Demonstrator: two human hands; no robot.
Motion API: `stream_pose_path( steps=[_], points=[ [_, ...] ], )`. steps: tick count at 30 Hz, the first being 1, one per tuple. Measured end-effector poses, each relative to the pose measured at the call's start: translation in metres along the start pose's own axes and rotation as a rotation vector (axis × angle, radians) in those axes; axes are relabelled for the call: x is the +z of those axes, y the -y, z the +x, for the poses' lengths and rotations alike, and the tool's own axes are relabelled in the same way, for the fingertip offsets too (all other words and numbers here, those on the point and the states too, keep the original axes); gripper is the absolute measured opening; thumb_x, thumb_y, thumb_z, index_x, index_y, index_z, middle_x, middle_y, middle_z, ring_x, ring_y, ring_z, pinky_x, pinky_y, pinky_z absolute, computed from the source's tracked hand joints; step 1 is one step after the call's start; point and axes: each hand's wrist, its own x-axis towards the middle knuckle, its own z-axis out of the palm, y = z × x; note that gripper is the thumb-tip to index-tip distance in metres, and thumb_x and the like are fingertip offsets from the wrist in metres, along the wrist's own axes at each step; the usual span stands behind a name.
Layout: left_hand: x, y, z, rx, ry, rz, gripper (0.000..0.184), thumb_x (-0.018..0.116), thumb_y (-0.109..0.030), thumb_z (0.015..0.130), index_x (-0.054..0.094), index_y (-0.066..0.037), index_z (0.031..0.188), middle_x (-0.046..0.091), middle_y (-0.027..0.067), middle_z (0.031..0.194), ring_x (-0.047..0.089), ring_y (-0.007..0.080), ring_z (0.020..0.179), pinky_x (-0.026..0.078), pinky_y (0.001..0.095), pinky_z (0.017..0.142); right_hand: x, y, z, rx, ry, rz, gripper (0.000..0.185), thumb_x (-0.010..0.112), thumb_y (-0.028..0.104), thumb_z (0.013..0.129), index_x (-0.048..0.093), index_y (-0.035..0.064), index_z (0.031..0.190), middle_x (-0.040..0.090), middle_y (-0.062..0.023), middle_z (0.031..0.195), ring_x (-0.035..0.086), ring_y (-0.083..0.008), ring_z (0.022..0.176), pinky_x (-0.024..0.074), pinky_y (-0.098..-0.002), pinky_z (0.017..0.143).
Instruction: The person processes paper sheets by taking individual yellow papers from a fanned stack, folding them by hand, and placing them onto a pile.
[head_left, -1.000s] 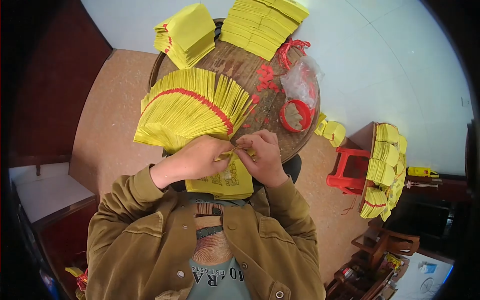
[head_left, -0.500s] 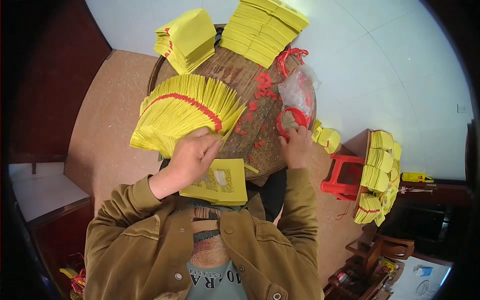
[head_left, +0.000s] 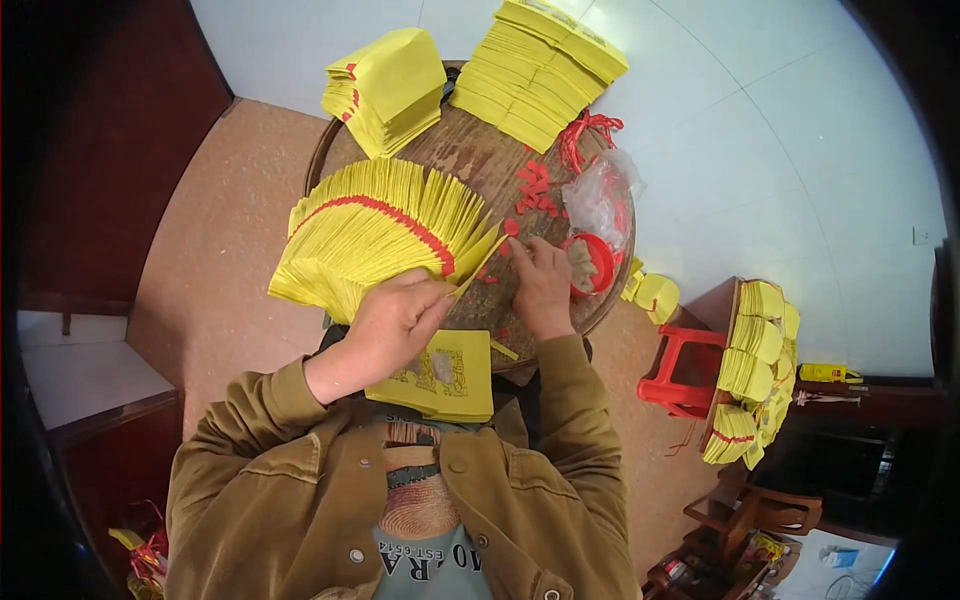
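My left hand (head_left: 400, 318) is closed around the lower end of a fanned bundle of yellow paper bags (head_left: 370, 225). A curved band of red paper pieces runs across the fan. One outer bag stands apart at the right, its tip reaching toward my right hand (head_left: 543, 288). The fingers of that hand are bunched, their tips by this bag's tip and a small red paper piece (head_left: 511, 227); what they pinch, if anything, is hidden. Just right of the hand sits a red bowl (head_left: 603, 262) of greyish paste. Printed yellow bags (head_left: 455, 375) lie below the fan, near my body.
Two tall stacks of yellow bags, one left (head_left: 395, 85) and one right (head_left: 540, 75), stand at the round wooden table's (head_left: 470, 150) far side. Scattered red pieces, red strings (head_left: 590, 135) and a clear plastic bag (head_left: 600, 195) lie there. A red stool (head_left: 680, 370) stands right.
My right hand has left the red bowl and moved left to the red piece and the tip of the outer bag. My left hand still holds the fan. The view has shifted slightly.
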Motion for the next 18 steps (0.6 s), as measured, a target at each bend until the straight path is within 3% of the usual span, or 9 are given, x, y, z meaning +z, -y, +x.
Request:
stream_pose_path(
  steps=[4,9,14,18],
  points=[
    [-0.002,0.001,0.000,0.000,-0.011,-0.005,0.012,0.065,-0.002,0.092,0.072,0.003,0.101,0.063,0.0102,0.085,0.059,0.0258,0.069,0.047,0.0343,0.063,0.008,0.006,0.007,-0.049,0.043,-0.005,0.035,0.073,0.009,0.078,0.069,0.0113,0.113,0.060,-0.0094,0.121,0.053,-0.0313,0.111,0.0442,-0.0415,0.095],
    [0.000,0.001,0.000,-0.005,-0.006,-0.039,0.012,0.065,-0.002,0.092,0.073,0.002,0.101,0.064,0.0104,0.087,0.060,0.0261,0.070,0.048,0.0344,0.064,-0.021,0.014,0.001,0.220,0.062,0.346,0.034,0.066,0.010,0.085,0.069,0.0128,0.119,0.059,-0.0085,0.126,0.052,-0.0305,0.114,0.0436,-0.0406,0.096],
    [0.000,0.002,0.001,0.002,0.007,-0.036,0.013,0.065,-0.003,0.092,0.073,0.002,0.101,0.064,0.0104,0.088,0.060,0.0268,0.070,0.049,0.0346,0.065,-0.021,0.017,0.001,0.166,0.021,0.273,0.035,0.059,0.014,0.090,0.068,0.0160,0.124,0.058,-0.0076,0.132,0.052,-0.0304,0.115,0.0424,-0.0411,0.098],
    [0.000,0.002,0.000,-0.019,0.049,0.005,0.009,0.068,0.001,0.091,0.073,0.004,0.098,0.065,0.0086,0.089,0.059,0.0213,0.071,0.048,0.0306,0.065,0.001,0.008,0.001,-0.057,0.175,-0.178,0.035,0.057,0.017,0.091,0.069,0.0187,0.125,0.056,-0.0079,0.137,0.052,-0.0317,0.116,0.0413,-0.0435,0.101]
  ],
)
